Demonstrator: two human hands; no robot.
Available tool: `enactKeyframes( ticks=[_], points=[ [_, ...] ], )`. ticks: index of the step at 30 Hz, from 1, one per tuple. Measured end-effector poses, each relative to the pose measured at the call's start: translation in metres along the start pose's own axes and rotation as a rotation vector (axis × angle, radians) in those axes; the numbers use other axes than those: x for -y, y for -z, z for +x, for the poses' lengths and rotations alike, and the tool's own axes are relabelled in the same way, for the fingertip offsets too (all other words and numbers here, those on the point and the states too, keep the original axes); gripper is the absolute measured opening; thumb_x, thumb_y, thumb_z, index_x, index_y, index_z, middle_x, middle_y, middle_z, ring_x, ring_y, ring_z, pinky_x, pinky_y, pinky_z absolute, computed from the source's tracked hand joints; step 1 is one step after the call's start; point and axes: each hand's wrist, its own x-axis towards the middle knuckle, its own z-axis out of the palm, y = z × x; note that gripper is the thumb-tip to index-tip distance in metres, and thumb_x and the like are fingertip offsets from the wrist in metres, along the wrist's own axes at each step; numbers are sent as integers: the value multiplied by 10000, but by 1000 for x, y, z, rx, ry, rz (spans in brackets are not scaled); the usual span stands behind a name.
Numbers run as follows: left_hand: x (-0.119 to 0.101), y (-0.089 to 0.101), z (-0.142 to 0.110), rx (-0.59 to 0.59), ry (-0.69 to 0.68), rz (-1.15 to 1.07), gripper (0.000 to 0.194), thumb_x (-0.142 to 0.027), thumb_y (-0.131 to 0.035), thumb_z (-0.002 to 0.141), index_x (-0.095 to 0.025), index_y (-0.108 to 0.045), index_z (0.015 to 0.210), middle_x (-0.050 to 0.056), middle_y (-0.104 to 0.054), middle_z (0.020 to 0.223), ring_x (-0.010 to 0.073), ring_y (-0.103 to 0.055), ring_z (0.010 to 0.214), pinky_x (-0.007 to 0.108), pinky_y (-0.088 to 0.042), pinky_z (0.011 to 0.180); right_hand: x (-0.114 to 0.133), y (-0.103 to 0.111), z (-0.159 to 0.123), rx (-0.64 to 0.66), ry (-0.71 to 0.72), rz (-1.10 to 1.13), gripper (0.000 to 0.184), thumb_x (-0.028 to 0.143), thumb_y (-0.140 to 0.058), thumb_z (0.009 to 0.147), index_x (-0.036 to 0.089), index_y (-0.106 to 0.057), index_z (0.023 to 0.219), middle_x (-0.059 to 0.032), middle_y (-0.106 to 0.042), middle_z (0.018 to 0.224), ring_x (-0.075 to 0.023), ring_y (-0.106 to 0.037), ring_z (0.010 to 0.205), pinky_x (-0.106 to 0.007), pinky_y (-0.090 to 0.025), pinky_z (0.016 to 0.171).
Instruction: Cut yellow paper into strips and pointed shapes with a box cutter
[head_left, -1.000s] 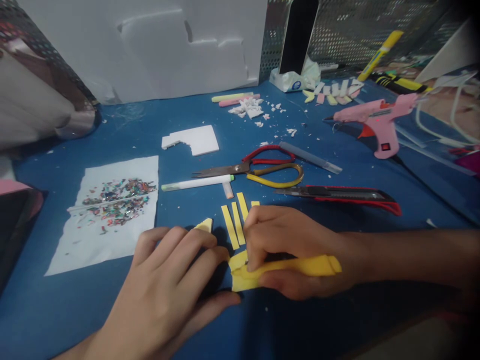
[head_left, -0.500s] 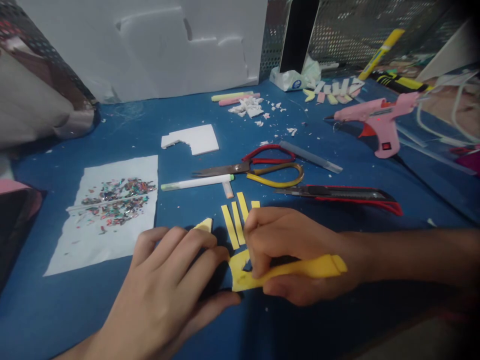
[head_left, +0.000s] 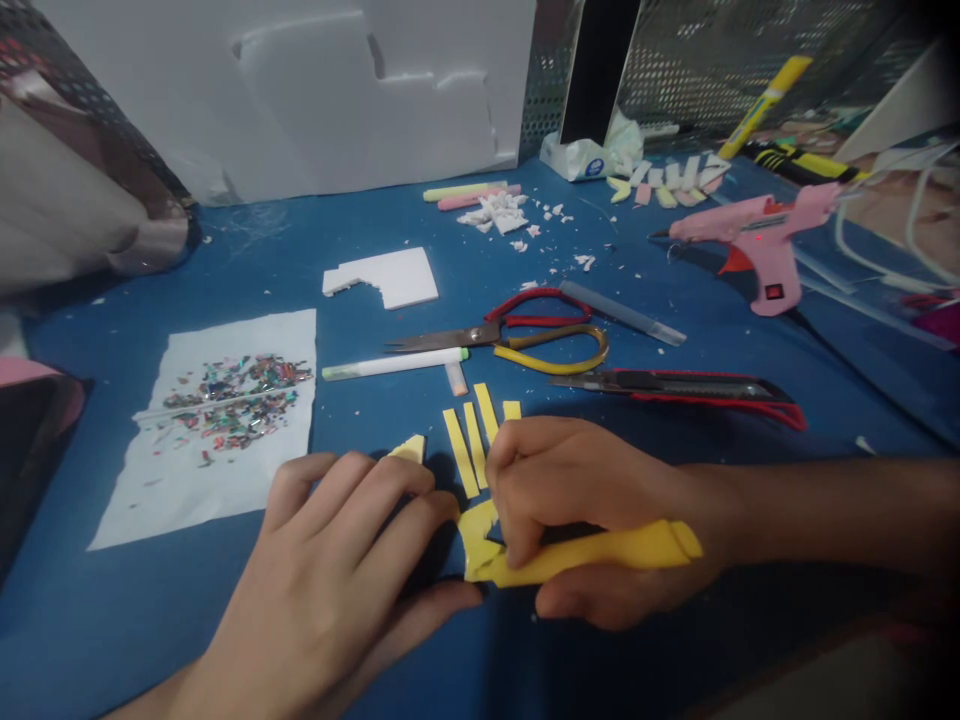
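Marker (head_left: 615,552), yellow and thick-barrelled, is gripped narrowly between the thumb and fingers of the right hand (head_left: 581,480), its working end down on a small yellow piece (head_left: 472,525) with ragged edges. The left hand (head_left: 337,545) curls at the piece's left edge; from here, one cannot tell whether its fingers pinch or simply press. A dark, jagged opening shows in the piece beside the right fingertips, and that looks the weak spot: a hard push or sideways drag of the marker could widen the tear, while a loose left hand could let the piece skid or fold.

Just beyond the knuckles, slim yellow strips (head_left: 460,453) lie on the blue table (head_left: 262,255), near enough for the right hand to scatter or smudge with a careless sweep. A paler yellow scrap (head_left: 409,450) pokes out past the left fingers. Farther off, a white pen (head_left: 390,364) rests beside open-handled scissors (head_left: 480,338), and a red-and-black cutter (head_left: 690,385) points its blade leftward, a nick waiting should the right hand lift and reach without looking. To the left, bright flakes (head_left: 262,400) sit loose on a white sheet (head_left: 142,490); a bump from the left hand could spill them.
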Motion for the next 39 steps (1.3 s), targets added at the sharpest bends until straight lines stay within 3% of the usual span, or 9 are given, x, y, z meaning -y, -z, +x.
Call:
enactKeyframes(
  ticks=[39],
  points=[
    [-3, 1, 1, -4, 51, -15, 300, -484, -475, 944, -207, -587, 965, 16, -599, 932, 191, -519, 843, 375, -295, 787, -2, -1, 1, 24, 16, -18, 331, 449, -557, 907, 153, -560, 760, 25, -617, 688, -91, -499, 683, -278, -436, 870]
  ],
)
